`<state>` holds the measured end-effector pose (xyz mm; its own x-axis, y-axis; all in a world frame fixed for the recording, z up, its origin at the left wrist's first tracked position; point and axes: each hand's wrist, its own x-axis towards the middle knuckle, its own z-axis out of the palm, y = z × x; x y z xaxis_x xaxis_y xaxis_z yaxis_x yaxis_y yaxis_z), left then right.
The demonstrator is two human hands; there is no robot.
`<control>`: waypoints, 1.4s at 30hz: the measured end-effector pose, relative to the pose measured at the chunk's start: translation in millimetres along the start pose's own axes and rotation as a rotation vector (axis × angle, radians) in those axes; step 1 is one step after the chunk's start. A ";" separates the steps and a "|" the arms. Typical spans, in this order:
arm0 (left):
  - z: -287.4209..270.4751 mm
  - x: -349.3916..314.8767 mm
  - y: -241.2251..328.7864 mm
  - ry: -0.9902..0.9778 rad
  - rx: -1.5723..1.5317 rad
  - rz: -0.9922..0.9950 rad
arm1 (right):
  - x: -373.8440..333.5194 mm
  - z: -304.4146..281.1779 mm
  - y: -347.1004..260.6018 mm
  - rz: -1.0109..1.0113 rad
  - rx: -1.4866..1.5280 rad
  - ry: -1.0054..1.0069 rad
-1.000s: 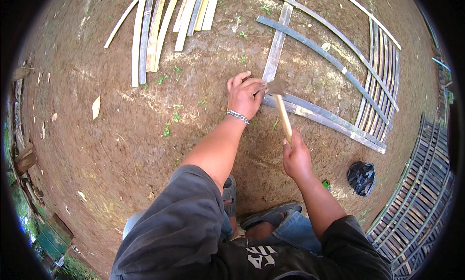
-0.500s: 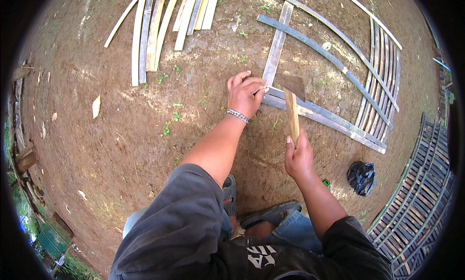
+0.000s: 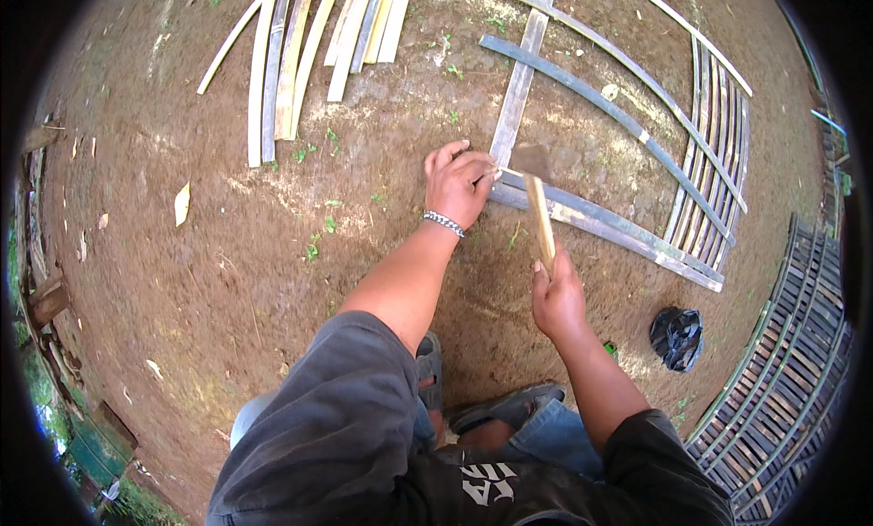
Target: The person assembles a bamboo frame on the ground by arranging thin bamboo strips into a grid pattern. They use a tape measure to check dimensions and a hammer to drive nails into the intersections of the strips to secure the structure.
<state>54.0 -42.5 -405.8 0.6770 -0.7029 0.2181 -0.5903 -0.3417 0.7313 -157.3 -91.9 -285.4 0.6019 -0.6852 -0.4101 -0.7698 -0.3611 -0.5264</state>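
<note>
My right hand (image 3: 558,294) is wrapped round the wooden handle of a hatchet (image 3: 542,224). Its broad dark head is blurred and hovers by the corner where bamboo slats meet. At that corner my left hand (image 3: 457,182) is closed in a pinch over the slat end; whatever sits between thumb and forefinger is too small to name. One long bamboo slat (image 3: 517,108) runs away from me under the fingertips. From the same corner, a pair of dark slats (image 3: 611,224) stretches to the right.
Curved slats (image 3: 582,85) cross the far frame piece and reach a row of parallel slats (image 3: 705,158) at right. Loose bamboo strips (image 3: 289,67) lie far left. A black plastic bag (image 3: 677,339) rests near a finished-looking slatted panel (image 3: 773,371). The ground is bare soil.
The hatchet's head has shifted slightly left, closer to my left fingertips, and its blade is now smeared by motion. My left hand stays at the corner.
</note>
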 end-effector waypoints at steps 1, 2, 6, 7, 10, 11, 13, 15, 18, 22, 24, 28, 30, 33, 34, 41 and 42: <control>0.4 -1.7 -1.0 0.002 -0.012 0.000 | -1.5 1.1 -0.5 -0.016 0.021 0.046; -0.4 0.4 -2.2 0.007 -0.026 0.004 | -0.5 1.5 -1.6 0.017 -0.002 0.009; -1.6 3.4 -0.9 0.005 0.008 0.003 | 2.3 1.1 0.1 0.067 -0.019 -0.060; -1.3 6.4 -1.3 0.012 -0.007 0.010 | 2.8 0.7 0.9 0.060 -0.005 -0.057; 0.7 -2.6 -2.0 0.007 -0.038 0.002 | -0.4 4.8 1.6 -0.022 0.032 0.070; 1.0 -0.6 -3.2 0.012 -0.036 0.004 | 2.1 3.5 -0.6 0.036 0.008 -0.009; -0.3 1.2 -5.1 0.010 -0.010 0.011 | 5.5 0.4 -4.7 0.153 -0.038 -0.167; -1.1 2.7 -2.9 0.002 0.034 0.031 | 3.9 2.3 6.2 0.088 -0.009 -0.097; -4.5 2.5 1.0 -0.017 0.032 0.026 | -4.9 -1.2 10.5 0.070 0.002 -0.047; -1.5 2.3 -1.8 0.016 0.018 0.029 | -29.5 2.8 34.8 0.036 0.022 -0.005; 0.7 1.0 -0.9 0.018 0.029 0.037 | -50.1 5.0 59.5 -0.048 -0.028 0.026; -0.9 1.2 0.8 0.033 0.001 0.025 | -90.4 -9.0 112.2 -0.025 -0.179 -0.115; 1.9 1.5 0.6 0.033 0.013 0.037 | -109.7 -17.4 142.8 -0.015 -0.277 -0.170; 2.2 1.3 -2.1 0.041 0.033 0.057 | -127.2 -24.4 177.8 -0.068 -0.361 -0.183; 1.0 1.9 -1.3 0.046 0.033 0.060 | -132.8 -23.8 186.0 -0.091 -0.383 -0.173; 2.5 0.9 -4.3 -0.002 0.110 0.079 | -149.9 -22.0 195.7 -0.047 -0.379 -0.180; 1.4 -0.5 -5.3 -0.012 0.130 0.069 | -148.8 -24.4 191.5 -0.052 -0.402 -0.186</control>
<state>56.2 -41.3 -410.7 0.6277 -0.7349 0.2569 -0.6881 -0.3695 0.6245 -399.5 -74.5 -306.9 0.6415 -0.5480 -0.5369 -0.7372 -0.6340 -0.2337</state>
